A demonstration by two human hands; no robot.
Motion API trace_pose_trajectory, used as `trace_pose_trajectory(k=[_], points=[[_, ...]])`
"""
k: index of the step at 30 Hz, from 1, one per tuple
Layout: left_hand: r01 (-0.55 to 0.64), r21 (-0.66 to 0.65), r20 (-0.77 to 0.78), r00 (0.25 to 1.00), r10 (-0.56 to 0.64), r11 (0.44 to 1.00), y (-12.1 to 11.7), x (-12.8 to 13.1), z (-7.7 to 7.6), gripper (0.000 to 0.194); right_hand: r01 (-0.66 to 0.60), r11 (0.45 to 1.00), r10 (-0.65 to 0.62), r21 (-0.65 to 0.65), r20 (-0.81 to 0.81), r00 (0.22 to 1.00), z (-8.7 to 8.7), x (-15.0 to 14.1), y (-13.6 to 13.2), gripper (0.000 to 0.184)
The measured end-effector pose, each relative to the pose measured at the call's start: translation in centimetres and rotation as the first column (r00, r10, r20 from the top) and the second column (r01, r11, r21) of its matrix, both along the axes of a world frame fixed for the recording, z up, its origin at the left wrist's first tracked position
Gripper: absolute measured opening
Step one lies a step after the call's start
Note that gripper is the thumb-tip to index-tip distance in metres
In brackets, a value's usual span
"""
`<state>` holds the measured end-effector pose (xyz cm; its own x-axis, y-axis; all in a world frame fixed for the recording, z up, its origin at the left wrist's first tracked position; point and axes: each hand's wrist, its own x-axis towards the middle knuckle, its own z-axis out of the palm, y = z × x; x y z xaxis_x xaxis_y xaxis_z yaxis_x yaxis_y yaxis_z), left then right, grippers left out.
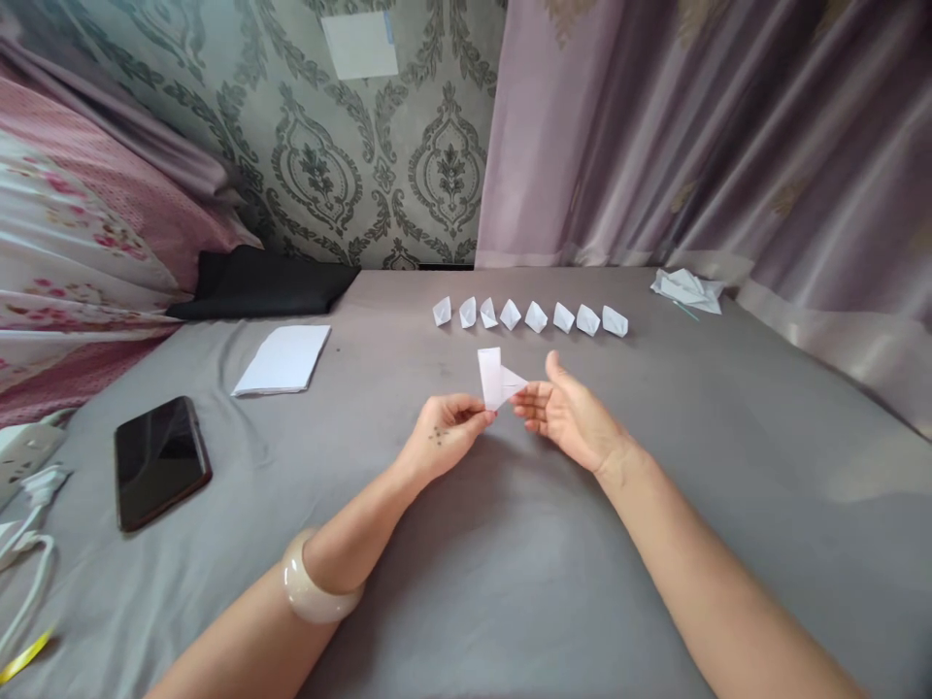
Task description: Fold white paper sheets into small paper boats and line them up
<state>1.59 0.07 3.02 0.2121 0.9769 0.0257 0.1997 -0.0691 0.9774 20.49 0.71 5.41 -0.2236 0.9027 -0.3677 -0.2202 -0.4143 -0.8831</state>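
My left hand [444, 437] pinches the lower corner of a small, partly folded white paper piece [495, 379] held above the grey bedsheet [510, 544]. My right hand [568, 413] is beside it, fingers curled toward the folded triangular flap, fingertips touching the paper's right side. Behind the hands, a row of several small folded white paper shapes [528, 316] lies on the sheet. A pale bangle [316, 592] sits on my left wrist.
A stack of white paper sheets [282, 359] lies to the left, and a black phone [160, 461] nearer the left edge. A white power strip and cable [25, 485] sit far left. Crumpled paper scraps [688, 289] lie at back right by the curtain. A black cushion [266, 283] is at the wall.
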Motion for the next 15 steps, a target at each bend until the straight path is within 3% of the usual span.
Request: trace_pose_trajectory(k=[2,5,10,15], points=[[0.039,-0.199,0.103,0.994,-0.019,0.979,0.0,0.2,0.0,0.023,-0.052,0.986,0.044,0.156,0.051,0.998,0.2,0.5,0.0,0.055],[0.08,-0.274,0.168,0.985,-0.034,0.958,0.0,0.3,0.2,0.022,-0.242,0.922,0.192,0.303,0.188,0.963,0.1,-0.2,-0.5,0.043],[0.108,-0.298,0.126,0.989,-0.073,0.948,-0.3,0.4,0.3,0.023,-0.073,0.955,0.013,0.288,0.204,0.979,-0.5,-2.3,-1.3,0.024],[0.154,-0.28,0.069,0.988,-0.14,0.947,-0.4,0.3,-0.1,0.024,0.032,0.964,-0.085,0.263,0.191,0.978,-0.6,-2.1,-1.0,0.022]])
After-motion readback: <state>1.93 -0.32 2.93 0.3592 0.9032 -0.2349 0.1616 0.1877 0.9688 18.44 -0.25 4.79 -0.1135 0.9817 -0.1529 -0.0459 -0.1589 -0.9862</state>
